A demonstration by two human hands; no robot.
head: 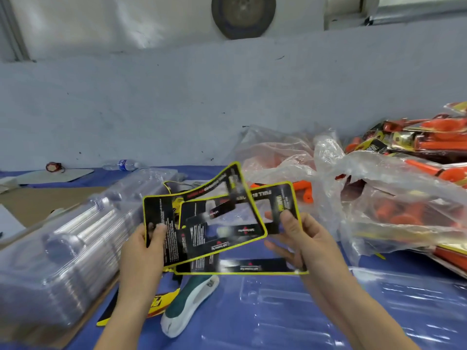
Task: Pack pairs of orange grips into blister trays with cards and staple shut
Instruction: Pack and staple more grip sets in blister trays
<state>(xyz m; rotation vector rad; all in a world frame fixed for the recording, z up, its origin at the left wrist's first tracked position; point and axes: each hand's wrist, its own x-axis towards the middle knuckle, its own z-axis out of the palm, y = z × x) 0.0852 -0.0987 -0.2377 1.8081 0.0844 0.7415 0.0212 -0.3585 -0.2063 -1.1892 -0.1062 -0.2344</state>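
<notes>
Head view, print blurred: upper card (164,210) pinched by left hand (144,245), half-hiding lower card (252,266) pinched by right hand (300,238); stapler (188,303) below.

Bright, even, cool light; shadows soft & faint. White glare streaks on clear tray stack (63,248) lower left & on plastic bag (379,198) at right. Cards (202,223) mid-frame motion-blurred, print unreadable. Wide-angle bending twd frame edges.

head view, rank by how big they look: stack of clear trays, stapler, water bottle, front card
1. stack of clear trays
2. front card, held up nearer the camera, so unsure
3. stapler
4. water bottle, far back
</notes>
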